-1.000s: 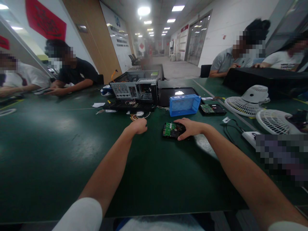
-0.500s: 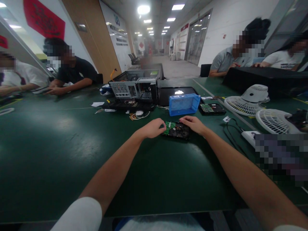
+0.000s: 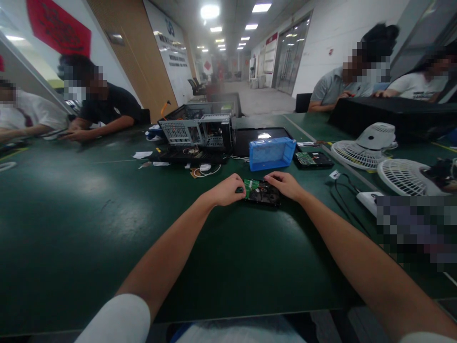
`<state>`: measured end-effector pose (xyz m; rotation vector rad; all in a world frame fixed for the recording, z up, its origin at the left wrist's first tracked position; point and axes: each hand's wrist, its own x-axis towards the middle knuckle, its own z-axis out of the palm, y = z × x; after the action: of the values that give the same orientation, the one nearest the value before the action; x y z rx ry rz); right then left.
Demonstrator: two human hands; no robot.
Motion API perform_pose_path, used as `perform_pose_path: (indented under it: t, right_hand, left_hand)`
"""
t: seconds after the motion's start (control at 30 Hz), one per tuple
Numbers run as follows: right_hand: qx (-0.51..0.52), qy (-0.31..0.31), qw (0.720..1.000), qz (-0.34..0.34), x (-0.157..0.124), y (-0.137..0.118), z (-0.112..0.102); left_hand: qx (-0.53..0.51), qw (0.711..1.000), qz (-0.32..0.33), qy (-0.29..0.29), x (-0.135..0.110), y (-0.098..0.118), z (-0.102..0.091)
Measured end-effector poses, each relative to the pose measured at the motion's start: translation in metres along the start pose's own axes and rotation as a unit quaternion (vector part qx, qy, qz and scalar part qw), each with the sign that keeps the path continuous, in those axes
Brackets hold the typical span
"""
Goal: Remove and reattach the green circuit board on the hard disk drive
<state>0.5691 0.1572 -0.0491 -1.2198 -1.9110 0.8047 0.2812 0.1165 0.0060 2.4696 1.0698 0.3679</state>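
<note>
A hard drive (image 3: 263, 193) lies flat on the green table, its green circuit board facing up at the left and its dark metal body to the right. My left hand (image 3: 228, 189) is closed at the drive's left end, fingertips pinching that edge; a dark patch between the fingers is too small to make out. At the far right corner, my right hand (image 3: 286, 185) has its thumb and fingers pressed together on the drive's edge. Just behind the drive a blue plastic bin (image 3: 271, 155) stands on its side.
An opened computer case (image 3: 196, 131) stands behind to the left, with a white cable (image 3: 210, 172) before it. Another hard drive (image 3: 313, 160) lies right of the bin. Farther right are a white fan (image 3: 360, 150) and a power strip (image 3: 369, 202). Several people sit around the table.
The whole view has shifted slightly. Both hands stay at the drive's two ends, with only slight finger movement.
</note>
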Motion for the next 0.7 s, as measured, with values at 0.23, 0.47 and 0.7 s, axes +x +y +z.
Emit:
perform_pose_path:
  t: [0.23, 0.47, 0.7]
  right_hand:
    - [-0.005, -0.004, 1.0, -0.005, -0.0011, -0.0003, 0.0007]
    - [-0.012, -0.003, 1.0, 0.0, -0.0021, -0.0029, 0.0008]
    - [-0.012, -0.004, 1.0, -0.005, -0.0024, -0.004, 0.0001]
  left_hand:
    - [-0.008, 1.0, -0.01, -0.004, -0.0005, 0.0003, -0.0013]
    - [-0.003, 1.0, 0.004, -0.002, -0.0008, 0.0014, -0.0037]
    - [0.012, 1.0, -0.003, 0.0, -0.001, 0.0011, -0.0064]
